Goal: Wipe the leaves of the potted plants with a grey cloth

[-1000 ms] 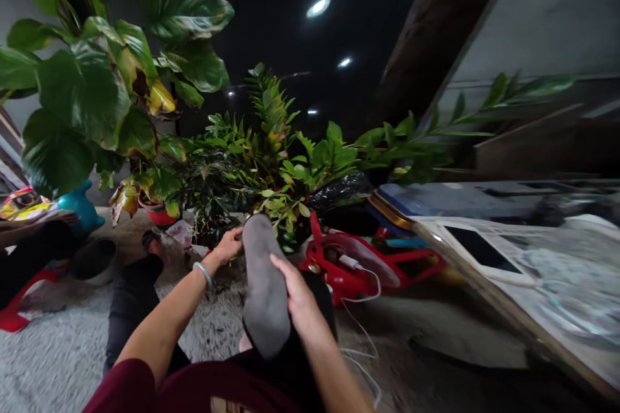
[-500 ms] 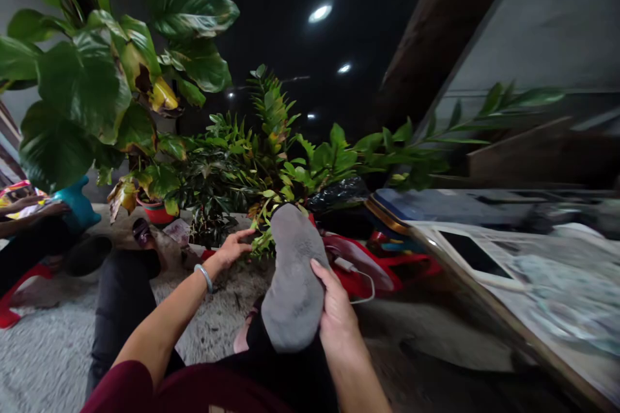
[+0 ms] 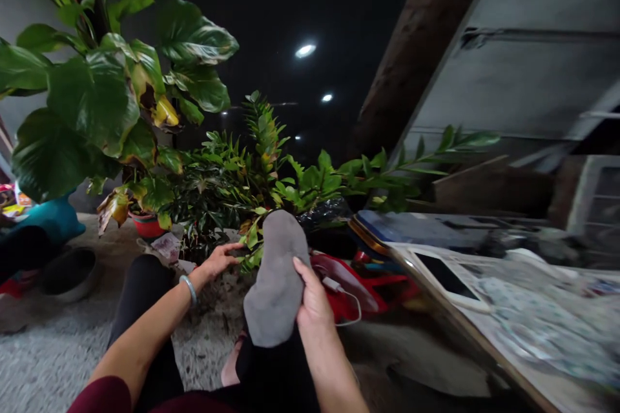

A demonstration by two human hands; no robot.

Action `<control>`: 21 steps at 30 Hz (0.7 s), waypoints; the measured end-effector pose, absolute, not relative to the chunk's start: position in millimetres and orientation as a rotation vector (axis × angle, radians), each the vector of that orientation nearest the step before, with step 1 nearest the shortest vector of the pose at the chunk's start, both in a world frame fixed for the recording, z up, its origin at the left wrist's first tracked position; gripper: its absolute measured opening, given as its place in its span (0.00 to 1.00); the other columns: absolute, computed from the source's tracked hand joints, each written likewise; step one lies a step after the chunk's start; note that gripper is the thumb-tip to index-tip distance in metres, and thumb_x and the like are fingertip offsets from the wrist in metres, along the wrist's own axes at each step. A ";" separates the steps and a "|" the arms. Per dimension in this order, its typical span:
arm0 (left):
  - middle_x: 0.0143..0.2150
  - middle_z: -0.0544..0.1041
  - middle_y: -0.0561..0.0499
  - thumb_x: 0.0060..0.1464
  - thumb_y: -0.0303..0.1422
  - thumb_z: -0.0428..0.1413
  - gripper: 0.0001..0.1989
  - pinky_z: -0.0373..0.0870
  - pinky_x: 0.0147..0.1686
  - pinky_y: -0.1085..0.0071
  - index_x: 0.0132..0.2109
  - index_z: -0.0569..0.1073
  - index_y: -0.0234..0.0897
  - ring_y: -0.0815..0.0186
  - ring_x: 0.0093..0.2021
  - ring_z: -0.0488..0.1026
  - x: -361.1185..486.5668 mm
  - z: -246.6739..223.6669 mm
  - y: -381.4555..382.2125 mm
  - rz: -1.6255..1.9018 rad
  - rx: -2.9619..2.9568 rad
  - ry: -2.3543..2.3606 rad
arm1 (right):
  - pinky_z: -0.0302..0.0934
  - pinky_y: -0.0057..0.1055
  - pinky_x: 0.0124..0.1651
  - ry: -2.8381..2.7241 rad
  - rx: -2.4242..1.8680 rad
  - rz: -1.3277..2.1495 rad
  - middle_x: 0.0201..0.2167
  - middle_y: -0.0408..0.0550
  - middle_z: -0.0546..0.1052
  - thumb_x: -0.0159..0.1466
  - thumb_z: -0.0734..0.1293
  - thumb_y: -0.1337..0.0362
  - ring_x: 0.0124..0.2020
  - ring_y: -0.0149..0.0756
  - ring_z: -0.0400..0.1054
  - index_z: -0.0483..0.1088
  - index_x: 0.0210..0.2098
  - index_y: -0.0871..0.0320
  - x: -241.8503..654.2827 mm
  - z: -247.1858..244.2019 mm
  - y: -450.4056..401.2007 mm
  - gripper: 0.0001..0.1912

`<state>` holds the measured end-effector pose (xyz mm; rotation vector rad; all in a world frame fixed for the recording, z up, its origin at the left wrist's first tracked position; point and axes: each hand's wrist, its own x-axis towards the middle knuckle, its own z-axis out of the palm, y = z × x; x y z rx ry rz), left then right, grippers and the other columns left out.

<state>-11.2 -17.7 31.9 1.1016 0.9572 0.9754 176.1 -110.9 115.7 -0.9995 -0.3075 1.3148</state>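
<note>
Sock in right hand

A black ceiling fills the upper middle of the frame, with round recessed lights set into it, the brightest near top centre. A thick dark brown beam slants down from the top right, just beside a pale grey wall crossed by a thin conduit. At the far right stands a white-framed opening (window or grille, too blurred to tell). A shaggy grey rug covers the lower left, and a bare grey floor shows at lower right.
</note>
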 end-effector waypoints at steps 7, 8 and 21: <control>0.37 0.81 0.48 0.38 0.26 0.63 0.20 0.70 0.41 0.70 0.44 0.83 0.35 0.62 0.38 0.75 -41.5 42.7 -9.1 0.967 1.153 0.841 | 0.72 0.38 0.44 -0.546 -1.196 1.429 0.36 0.46 0.85 0.44 0.79 0.58 0.40 0.48 0.79 0.80 0.36 0.55 146.9 89.2 -135.1 0.19; 0.37 0.81 0.47 0.39 0.26 0.62 0.22 0.70 0.39 0.70 0.46 0.82 0.36 0.63 0.37 0.75 -48.0 44.4 -6.6 0.951 1.112 0.858 | 0.72 0.39 0.44 -0.564 -1.175 1.404 0.37 0.46 0.85 0.43 0.79 0.58 0.40 0.48 0.79 0.80 0.36 0.55 147.9 96.7 -133.7 0.20; 0.27 0.76 0.50 0.35 0.23 0.60 0.11 0.69 0.26 0.71 0.32 0.74 0.35 0.65 0.27 0.72 -73.8 31.9 24.9 1.357 0.444 1.172 | 0.71 0.39 0.39 -0.573 -1.132 1.491 0.29 0.47 0.83 0.43 0.77 0.58 0.34 0.48 0.78 0.78 0.35 0.57 83.1 120.0 -83.8 0.19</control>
